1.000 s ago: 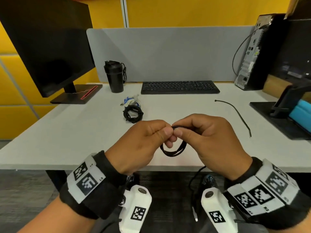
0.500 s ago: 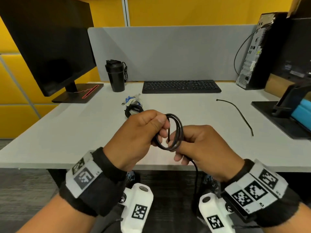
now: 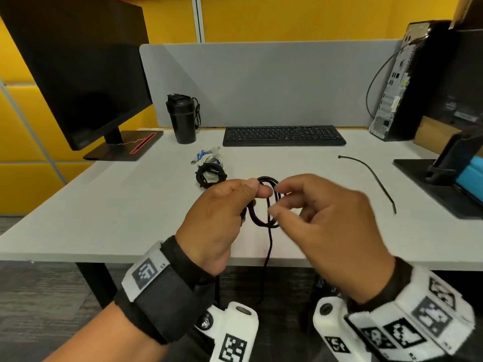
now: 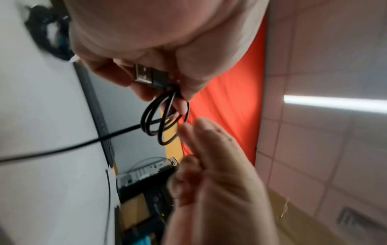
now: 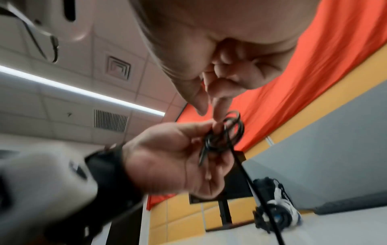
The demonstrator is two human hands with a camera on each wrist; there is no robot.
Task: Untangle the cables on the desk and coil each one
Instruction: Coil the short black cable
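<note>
Above the counter (image 3: 104, 205) our left hand (image 3: 217, 218) pinched a half-coiled cable (image 3: 264, 205), tail dangling, our right hand (image 3: 326, 218) loose beside it; two coils (image 3: 210, 171) lay done, one cord (image 3: 373, 178) remained.

keyboard (image 3: 284, 135) behind coiled cables (image 3: 210, 170); monitor (image 3: 78, 74) left; tower (image 3: 407, 82) right on desk (image 3: 104, 205)
</note>
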